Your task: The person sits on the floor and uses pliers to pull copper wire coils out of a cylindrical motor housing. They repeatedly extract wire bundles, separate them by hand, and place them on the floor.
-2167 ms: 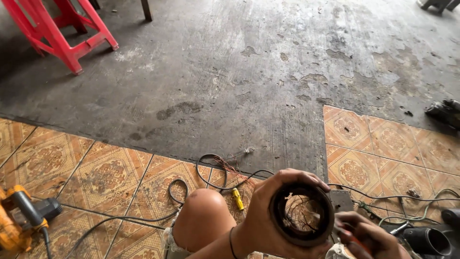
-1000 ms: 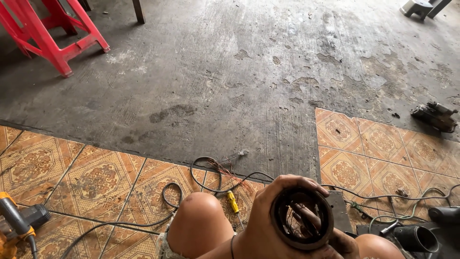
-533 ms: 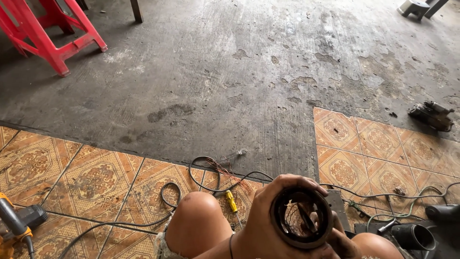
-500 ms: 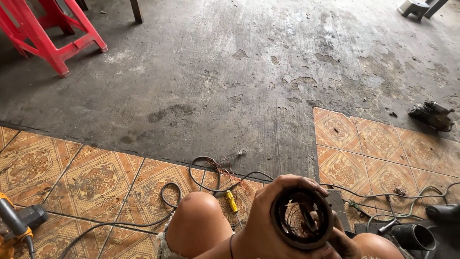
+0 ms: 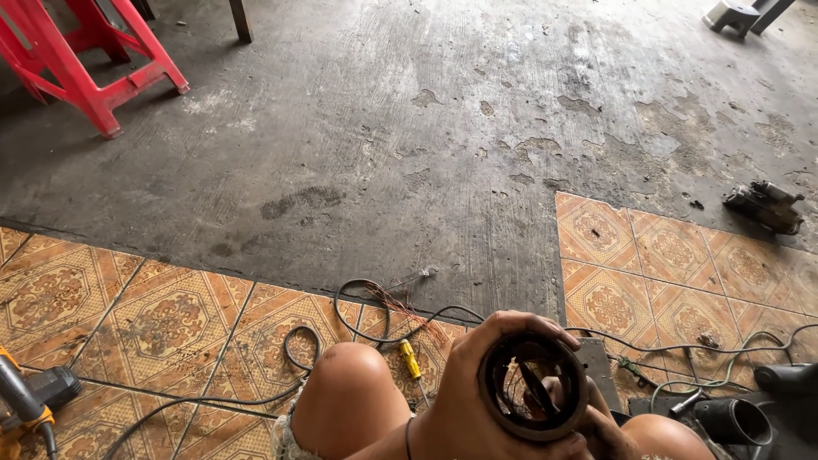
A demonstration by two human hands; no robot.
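Observation:
My left hand [image 5: 473, 392] is wrapped around a dark round motor housing [image 5: 534, 385], open end facing me, with copper-coloured windings inside. My right hand [image 5: 607, 426] is mostly hidden behind and below the housing; only dirty fingers show, and a thin dark tool [image 5: 537, 388] reaches into the housing's bore. I cannot tell how the right hand grips it. My bare knees [image 5: 345, 400] are below, at the frame's bottom edge.
Black cables [image 5: 366, 315] and a yellow-handled screwdriver [image 5: 411, 359] lie on the patterned tiles. An orange power tool [image 5: 25, 405] sits at the lower left, a black cylinder part [image 5: 733, 419] at the lower right, a small motor [image 5: 764, 204] far right, red plastic stools [image 5: 77, 51] on the concrete.
The view has shifted slightly left and down. My right hand has gone from beside the housing to behind it, and the thin tool now sits inside the bore.

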